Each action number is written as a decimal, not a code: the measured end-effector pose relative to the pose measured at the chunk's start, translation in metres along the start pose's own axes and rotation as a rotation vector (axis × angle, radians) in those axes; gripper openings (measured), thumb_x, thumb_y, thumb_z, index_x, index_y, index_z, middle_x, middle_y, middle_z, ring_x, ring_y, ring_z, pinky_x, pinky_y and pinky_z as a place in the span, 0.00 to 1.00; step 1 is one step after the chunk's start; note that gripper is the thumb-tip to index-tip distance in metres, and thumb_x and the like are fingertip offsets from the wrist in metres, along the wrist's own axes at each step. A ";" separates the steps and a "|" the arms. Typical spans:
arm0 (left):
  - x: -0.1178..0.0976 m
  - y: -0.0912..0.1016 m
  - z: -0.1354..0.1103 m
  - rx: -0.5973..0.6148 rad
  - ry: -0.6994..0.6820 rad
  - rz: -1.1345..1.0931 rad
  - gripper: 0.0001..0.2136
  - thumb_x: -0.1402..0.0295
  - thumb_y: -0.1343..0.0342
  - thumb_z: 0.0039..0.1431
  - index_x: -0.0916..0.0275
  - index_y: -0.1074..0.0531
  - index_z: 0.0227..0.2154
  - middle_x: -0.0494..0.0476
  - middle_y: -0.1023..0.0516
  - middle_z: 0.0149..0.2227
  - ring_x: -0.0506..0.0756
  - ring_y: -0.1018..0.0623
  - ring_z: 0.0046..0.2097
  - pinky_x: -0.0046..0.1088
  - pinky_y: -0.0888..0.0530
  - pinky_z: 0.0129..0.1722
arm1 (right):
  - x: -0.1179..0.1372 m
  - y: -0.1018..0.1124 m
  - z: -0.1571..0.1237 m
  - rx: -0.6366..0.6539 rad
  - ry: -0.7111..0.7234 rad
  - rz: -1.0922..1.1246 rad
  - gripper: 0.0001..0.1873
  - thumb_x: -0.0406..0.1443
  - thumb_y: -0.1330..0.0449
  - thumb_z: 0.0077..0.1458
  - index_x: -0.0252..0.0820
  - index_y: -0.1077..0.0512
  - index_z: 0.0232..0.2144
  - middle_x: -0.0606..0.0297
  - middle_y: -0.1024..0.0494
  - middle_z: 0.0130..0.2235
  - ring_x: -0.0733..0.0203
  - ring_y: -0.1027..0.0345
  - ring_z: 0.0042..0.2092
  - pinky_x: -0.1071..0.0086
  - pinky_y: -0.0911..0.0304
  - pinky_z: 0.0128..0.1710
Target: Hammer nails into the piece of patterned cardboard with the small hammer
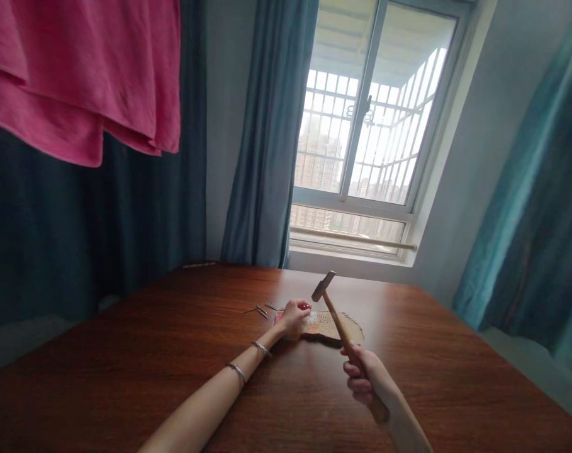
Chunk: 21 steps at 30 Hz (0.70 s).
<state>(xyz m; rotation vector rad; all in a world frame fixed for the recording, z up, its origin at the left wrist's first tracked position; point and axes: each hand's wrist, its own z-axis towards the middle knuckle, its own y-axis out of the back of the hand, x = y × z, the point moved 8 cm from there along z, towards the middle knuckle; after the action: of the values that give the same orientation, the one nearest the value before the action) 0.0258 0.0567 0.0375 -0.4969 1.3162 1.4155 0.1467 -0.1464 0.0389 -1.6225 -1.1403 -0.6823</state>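
My right hand (pixel 365 372) is closed round the wooden handle of a hammer (pixel 333 312), whose metal head is raised above a pale wooden board (pixel 333 327) lying on the brown table (pixel 172 352). My left hand (pixel 292 314) rests at the board's left end with its fingers pinched together; what they pinch is too small to make out. Two thin bracelets sit on my left wrist. A few loose nails (pixel 263 309) lie on the table just left of my left hand.
A window (pixel 361 138) with a metal grille stands beyond the table's far edge, flanked by blue curtains (pixel 267 138). Pink cloth (pixel 82 75) hangs at the upper left. A thin rod lies near the table's far left edge.
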 end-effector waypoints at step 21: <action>0.002 -0.002 0.001 0.018 -0.028 -0.030 0.07 0.70 0.46 0.45 0.68 0.26 0.27 0.54 0.25 0.25 0.50 0.28 0.29 0.22 0.35 0.27 | 0.000 -0.010 0.002 -0.110 0.054 -0.173 0.20 0.52 0.46 0.48 0.42 0.39 0.32 0.79 0.43 0.17 0.78 0.56 0.11 0.82 0.64 0.10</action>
<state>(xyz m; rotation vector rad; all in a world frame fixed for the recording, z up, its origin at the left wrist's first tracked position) 0.0274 0.0577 0.0346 -0.4811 1.2931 1.3805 0.1370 -0.1444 0.0425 -1.5987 -1.2319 -0.9097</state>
